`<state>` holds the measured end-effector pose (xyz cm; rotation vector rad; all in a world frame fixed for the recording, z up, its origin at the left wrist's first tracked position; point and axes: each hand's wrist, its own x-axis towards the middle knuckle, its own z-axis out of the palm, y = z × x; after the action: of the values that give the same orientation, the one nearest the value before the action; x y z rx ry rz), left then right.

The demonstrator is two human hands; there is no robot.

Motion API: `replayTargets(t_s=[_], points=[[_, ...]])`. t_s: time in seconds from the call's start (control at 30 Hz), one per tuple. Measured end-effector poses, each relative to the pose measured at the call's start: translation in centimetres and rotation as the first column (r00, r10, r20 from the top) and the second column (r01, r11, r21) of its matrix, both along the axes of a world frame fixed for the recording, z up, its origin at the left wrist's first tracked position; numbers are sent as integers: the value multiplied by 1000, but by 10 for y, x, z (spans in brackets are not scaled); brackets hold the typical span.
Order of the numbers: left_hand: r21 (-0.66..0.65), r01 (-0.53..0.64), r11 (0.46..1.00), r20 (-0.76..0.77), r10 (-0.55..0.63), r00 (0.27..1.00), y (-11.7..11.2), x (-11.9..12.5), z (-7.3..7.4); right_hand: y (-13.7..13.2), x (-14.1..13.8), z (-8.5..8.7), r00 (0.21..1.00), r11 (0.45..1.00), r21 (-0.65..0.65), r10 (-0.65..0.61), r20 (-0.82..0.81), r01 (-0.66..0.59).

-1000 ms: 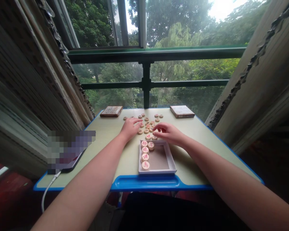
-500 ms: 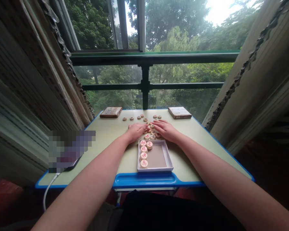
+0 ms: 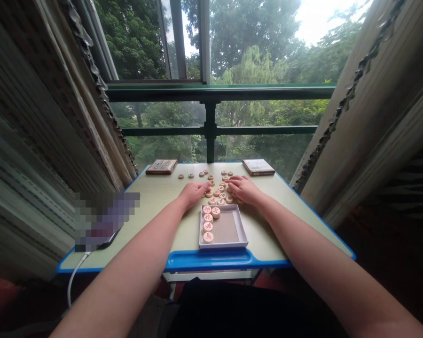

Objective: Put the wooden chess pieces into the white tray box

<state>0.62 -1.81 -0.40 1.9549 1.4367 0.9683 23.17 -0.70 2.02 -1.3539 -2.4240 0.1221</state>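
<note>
Round wooden Chinese chess pieces (image 3: 216,193) lie in a loose cluster on the table, with several more spread behind them. My left hand (image 3: 193,193) rests at the cluster's left side, fingers reaching over its edge pieces with no piece visibly held. On the other side is my right hand (image 3: 246,189), its fingers stretched out and touching or nearly touching pieces. Between my forearms sits a shallow white box lid or tray (image 3: 245,243). Inside it, red-marked pieces (image 3: 207,227) form a column along the left wall, and one more red-marked piece (image 3: 215,212) is beside the top one.
A brown flat box (image 3: 161,166) lies at the table's back left, a pale flat box (image 3: 258,167) at the back right. A blurred-out device with a white cable (image 3: 78,266) lies at the left. The table (image 3: 155,206) has a blue edge; curtains flank the window.
My hands have moved apart, the left one leftward off the cluster, so more pieces show between them. The view has shifted slightly. The pieces in the tray look unchanged.
</note>
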Motion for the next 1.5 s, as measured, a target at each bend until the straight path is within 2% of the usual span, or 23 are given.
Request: replayTargets(t_s=[0.1, 0.17, 0.27, 0.37, 0.47, 0.53, 0.63, 0.7, 0.8, 0.9, 1.13, 1.23, 1.3, 1.37, 1.43, 1.5], points=[[30, 2, 1000, -6, -2, 1000, -1, 0, 1, 5, 2, -4, 999, 997, -59, -41, 22, 43], [76, 0, 997, -7, 1, 1000, -2, 1, 2, 7, 1, -6, 997, 996, -34, -80, 2, 80], [113, 4, 994, -19, -2, 1000, -3, 1, 3, 8, -4, -8, 1000, 1000, 12, -24, -15, 24], [103, 2, 995, -42, 2, 999, -3, 1, 3, 6, -5, -6, 999, 1000, 0, 26, 26, -26], [105, 4, 994, -64, 2, 998, -3, 0, 3, 5, 0, -1, 997, 997, -18, -74, 34, 74], [109, 32, 994, -82, -23, 996, -3, 0, 3, 4, 3, 0, 994, 994, -16, -112, -3, 112], [106, 58, 993, -86, -49, 995, -3, -1, 4, 4, 2, -2, 990, 995, 5, -94, -103, 95], [101, 47, 994, -59, -41, 997, -3, -1, 3, 4, 0, -3, 983, 994, -45, -108, -147, 102], [57, 24, 998, -20, -23, 1000, -3, 0, 3, 4, -2, -2, 957, 970, -159, -212, -200, 182], [18, 3, 1000, 20, -4, 1000, -5, 0, 4, 4, 0, -1, 920, 947, -183, -304, -248, 264], [130, -72, 989, -50, 79, 996, -11, 1, 12, 7, 6, 1, 873, 929, -259, -346, -345, 265], [147, -89, 985, -77, 101, 992, -11, 0, 13, -1, 8, 15, 857, 927, -345, -295, -423, 148], [154, -93, 984, -104, 109, 989, -9, -2, 13, -14, 7, 28, 836, 896, -438, -189, -516, -68], [162, -95, 982, -144, 118, 982, -8, -3, 12, -33, 2, 40, 855, 821, -505, -42, -518, -266], [182, -100, 978, -187, 135, 973, -7, -3, 11, -54, -5, 48, 896, 742, -551, 152, -417, -382], [215, -108, 971, -220, 156, 963, -7, -3, 11, -70, -13, 50, 881, 732, -494, 350, -318, -469]])
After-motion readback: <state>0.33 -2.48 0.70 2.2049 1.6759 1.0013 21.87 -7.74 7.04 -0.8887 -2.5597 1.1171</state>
